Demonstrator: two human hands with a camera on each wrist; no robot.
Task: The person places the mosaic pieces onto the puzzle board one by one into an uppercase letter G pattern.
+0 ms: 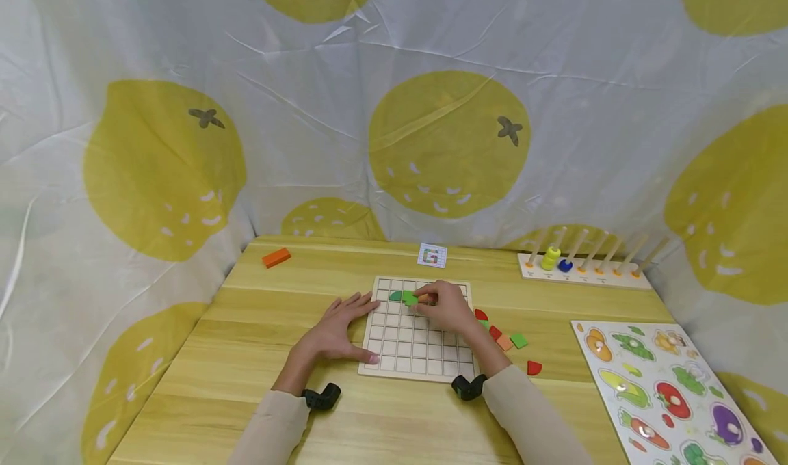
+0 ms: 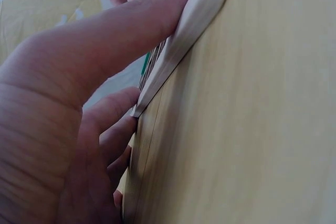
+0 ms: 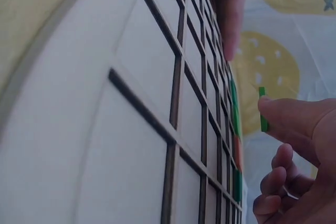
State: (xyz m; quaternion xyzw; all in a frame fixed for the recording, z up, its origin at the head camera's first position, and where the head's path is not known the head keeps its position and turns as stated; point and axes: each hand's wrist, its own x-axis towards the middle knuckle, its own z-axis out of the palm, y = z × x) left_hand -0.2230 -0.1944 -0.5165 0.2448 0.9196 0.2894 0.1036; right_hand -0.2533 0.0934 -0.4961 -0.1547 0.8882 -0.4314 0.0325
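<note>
Right hand [image 1: 446,306] is pinching a light green tile [image 1: 410,298] over the grid board's [image 1: 418,355] top row, beside a darker green tile [image 1: 396,295]. Left hand [image 1: 335,331], fingers flat, is bracing the board's left edge (good thing). The tile's sitting tilted, so it's probably catching on a divider and popping out.

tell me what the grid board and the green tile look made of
Grid board: pale unfinished-looking wood, probably plywood, with dark, seemingly burnt grid lines. Green tile, pinched by the right hand: thin, flat, matte green, likely painted wood, though plastic is possible.
</note>
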